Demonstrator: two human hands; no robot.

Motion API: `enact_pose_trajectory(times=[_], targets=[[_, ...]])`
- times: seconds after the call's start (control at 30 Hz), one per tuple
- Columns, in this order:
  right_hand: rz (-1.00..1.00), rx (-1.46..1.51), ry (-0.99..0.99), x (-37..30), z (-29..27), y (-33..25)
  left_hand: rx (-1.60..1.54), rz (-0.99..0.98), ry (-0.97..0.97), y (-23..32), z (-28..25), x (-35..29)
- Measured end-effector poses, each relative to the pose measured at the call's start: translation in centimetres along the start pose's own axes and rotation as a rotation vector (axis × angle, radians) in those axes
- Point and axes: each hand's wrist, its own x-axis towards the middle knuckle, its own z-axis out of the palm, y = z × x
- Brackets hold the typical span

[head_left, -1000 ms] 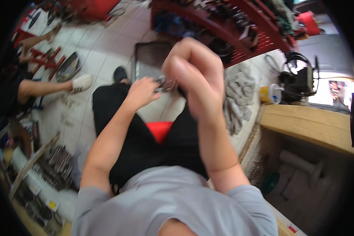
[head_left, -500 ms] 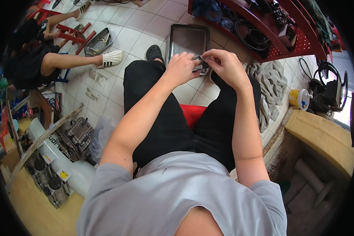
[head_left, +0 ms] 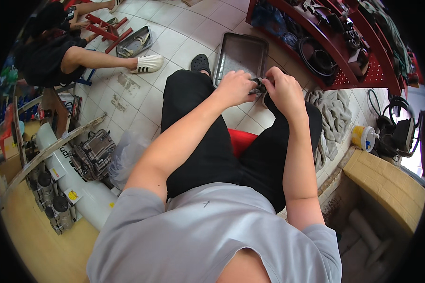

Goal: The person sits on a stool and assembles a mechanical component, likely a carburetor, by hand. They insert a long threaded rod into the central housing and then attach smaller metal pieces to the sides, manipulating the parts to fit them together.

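Observation:
Between my knees, above the near end of a dark metal tray (head_left: 241,54), both hands meet around a small dark metal part (head_left: 258,87). My left hand (head_left: 237,87) is closed on its left side, with the back of the hand upward. From the other side, my right hand (head_left: 285,90) pinches the part between thumb and fingers. Much of the part is hidden by the fingers, so its exact kind cannot be made out.
A red shelf (head_left: 359,66) with mechanical parts stands at the far right, above a crumpled grey cloth (head_left: 333,113). A white bucket (head_left: 363,137) is near a cardboard box (head_left: 385,181). Another person (head_left: 56,61) sits at the left beside a second tray (head_left: 134,43).
The whole view has shifted, so the surroundings sit further right. Both hands stay together on the dark metal part, with the right fingers curled more over it.

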Motion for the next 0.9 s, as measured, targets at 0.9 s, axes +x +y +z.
enact_pose_trajectory(times=[0.9], targets=[[0.044, -0.101, -0.037, 0.1, -0.8, 0.0, 0.008, -0.023, -0.075, 0.3, -0.3, 0.0]])
